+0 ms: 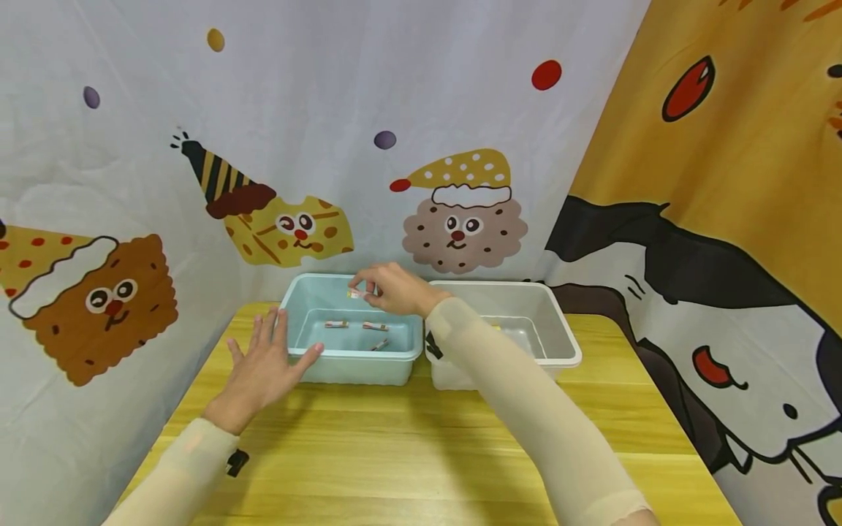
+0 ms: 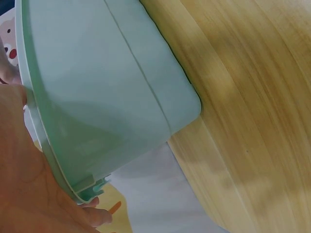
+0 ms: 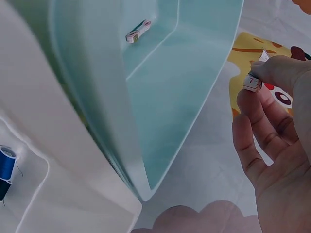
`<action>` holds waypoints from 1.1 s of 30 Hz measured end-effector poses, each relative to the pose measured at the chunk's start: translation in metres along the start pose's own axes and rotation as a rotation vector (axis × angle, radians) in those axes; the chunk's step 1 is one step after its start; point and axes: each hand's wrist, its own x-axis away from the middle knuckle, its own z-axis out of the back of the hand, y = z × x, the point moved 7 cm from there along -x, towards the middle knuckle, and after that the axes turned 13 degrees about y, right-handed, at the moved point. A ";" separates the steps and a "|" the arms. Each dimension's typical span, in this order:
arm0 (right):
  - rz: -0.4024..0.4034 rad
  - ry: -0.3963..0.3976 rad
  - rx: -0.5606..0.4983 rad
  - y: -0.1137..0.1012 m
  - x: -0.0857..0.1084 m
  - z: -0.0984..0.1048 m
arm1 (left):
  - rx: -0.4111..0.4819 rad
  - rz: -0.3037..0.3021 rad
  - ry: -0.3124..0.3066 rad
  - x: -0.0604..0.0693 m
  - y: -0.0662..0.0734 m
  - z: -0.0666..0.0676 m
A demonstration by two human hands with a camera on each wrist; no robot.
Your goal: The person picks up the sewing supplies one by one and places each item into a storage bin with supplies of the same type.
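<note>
My right hand pinches a small folded tape measure between thumb and fingertips, above the back of the light blue bin. In the right wrist view, this white tape measure shows printed marks and a number. Three similar folded tape measures lie apart on the blue bin's floor, one at left, one at right and one nearer the front. With its fingers spread, my left hand rests at the bin's front left corner, over the rim.
A white bin stands right beside the blue one, partly behind my right forearm. Inside it a blue thread spool shows in the right wrist view. Both bins stand on a wooden table against a printed curtain.
</note>
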 end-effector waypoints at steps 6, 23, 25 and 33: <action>-0.013 -0.013 0.000 0.005 -0.005 -0.005 | 0.008 -0.002 0.002 0.001 0.001 0.000; -0.101 -0.007 0.040 0.012 -0.005 -0.004 | 0.008 -0.002 0.004 0.000 0.003 -0.001; -0.106 -0.004 0.035 0.012 -0.003 -0.003 | 0.005 -0.002 0.003 0.000 0.003 -0.001; -0.096 0.016 0.036 0.011 0.004 0.001 | 0.000 -0.005 0.003 0.000 0.001 -0.001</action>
